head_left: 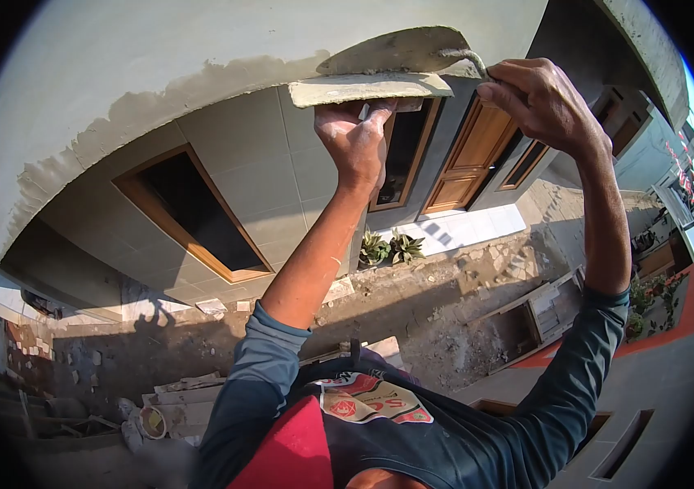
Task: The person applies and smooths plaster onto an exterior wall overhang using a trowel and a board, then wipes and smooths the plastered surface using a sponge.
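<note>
My left hand (353, 143) is raised and closed around the underside of a plastering float (371, 89). The float is a flat, pale board caked with mortar, held roughly level under the edge of a wall. My right hand (549, 104) grips a trowel (396, 52) at its right end; the fingers cover the handle. The trowel's broad blade, smeared with grey mortar, lies just above the float, close against the wall face. Damp grey mortar (200, 85) runs along the lower edge of the light plastered wall (159, 37).
Far below are a ground strip with rubble (445, 281), potted plants (390, 247) and a white tiled step (473, 231). A wooden door (471, 159) and a framed window (192, 208) face me. Planks (188, 399) and a bucket (152, 422) are at the lower left.
</note>
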Action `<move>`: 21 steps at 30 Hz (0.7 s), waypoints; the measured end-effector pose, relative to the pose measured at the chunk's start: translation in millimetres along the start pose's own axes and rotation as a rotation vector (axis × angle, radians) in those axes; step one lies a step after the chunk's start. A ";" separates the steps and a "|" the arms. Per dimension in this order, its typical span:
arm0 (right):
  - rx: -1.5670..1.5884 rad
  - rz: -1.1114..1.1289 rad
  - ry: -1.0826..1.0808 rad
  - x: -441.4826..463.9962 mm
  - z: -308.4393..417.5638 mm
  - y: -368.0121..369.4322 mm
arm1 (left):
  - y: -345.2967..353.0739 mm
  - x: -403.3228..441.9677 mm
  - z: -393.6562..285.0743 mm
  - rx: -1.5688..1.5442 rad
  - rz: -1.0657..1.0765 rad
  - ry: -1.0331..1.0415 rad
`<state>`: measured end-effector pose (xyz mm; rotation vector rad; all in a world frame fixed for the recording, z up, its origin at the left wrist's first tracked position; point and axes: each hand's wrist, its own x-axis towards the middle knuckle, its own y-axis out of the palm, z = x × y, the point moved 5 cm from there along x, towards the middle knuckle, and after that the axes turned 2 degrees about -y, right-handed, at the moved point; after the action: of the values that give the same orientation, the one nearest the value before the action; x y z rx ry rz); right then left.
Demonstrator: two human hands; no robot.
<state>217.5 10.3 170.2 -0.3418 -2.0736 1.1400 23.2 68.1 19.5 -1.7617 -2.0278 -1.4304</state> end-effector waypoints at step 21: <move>0.160 -0.086 0.154 -59.0 -92.4 -2.5 | 52.4 -5.8 16.5 -0.092 -0.090 -0.023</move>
<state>324.4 34.2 175.4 -0.2524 -1.8332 1.1806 75.7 69.4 36.6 -1.7499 -2.1099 -1.5604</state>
